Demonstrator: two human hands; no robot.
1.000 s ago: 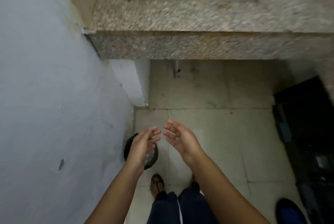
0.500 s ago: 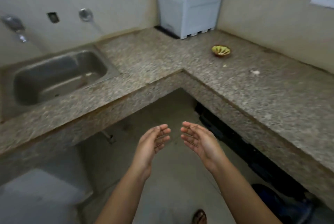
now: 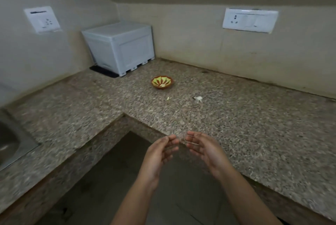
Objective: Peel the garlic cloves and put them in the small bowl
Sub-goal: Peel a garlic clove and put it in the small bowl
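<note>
At the counter [image 3: 236, 115] edge, up from the floor [image 3: 109, 179]: my left hand [image 3: 160, 154] and right hand [image 3: 205, 150] slack, empty. Ahead: bowl [image 3: 162, 83], 1 white clove [image 3: 197, 98]; likely next.

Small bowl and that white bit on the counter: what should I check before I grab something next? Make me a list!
1. Hands free: left hand and right hand are open and hold nothing: ok.
2. Small bowl stands upright on the counter: ok.
3. White bit lies on the counter, apart from the bowl: ok.
4. White bit is an unpeeled garlic clove: cannot tell, too small and blurred.
5. Way from the hands to the white bit: nothing stands between: ok.
</note>
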